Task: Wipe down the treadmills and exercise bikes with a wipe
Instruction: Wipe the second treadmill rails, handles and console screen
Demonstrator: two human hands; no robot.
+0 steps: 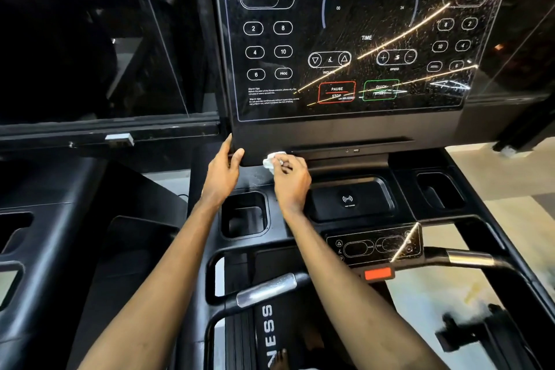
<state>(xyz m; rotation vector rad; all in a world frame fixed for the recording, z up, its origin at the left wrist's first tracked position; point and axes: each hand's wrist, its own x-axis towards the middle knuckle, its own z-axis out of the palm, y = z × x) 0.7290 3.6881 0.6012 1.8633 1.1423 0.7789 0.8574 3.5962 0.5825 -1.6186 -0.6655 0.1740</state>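
A black treadmill console (354, 39) with a glossy touch panel fills the upper middle of the head view; the glass is speckled with fine droplets. My right hand (289, 177) pinches a small crumpled white wipe (271, 161) against the lower left edge of the console, just under the panel. My left hand (223, 168) grips the console's bottom left corner, thumb on the front face and fingers round the side.
Below the hands lie a left cup holder (244, 215), a wireless charging tray (350, 200) and a right cup holder (438, 192). A small control strip (374, 246), an orange safety tab (377, 274) and chrome-grip handlebars (267, 290) sit nearer. Another treadmill (45, 234) stands left.
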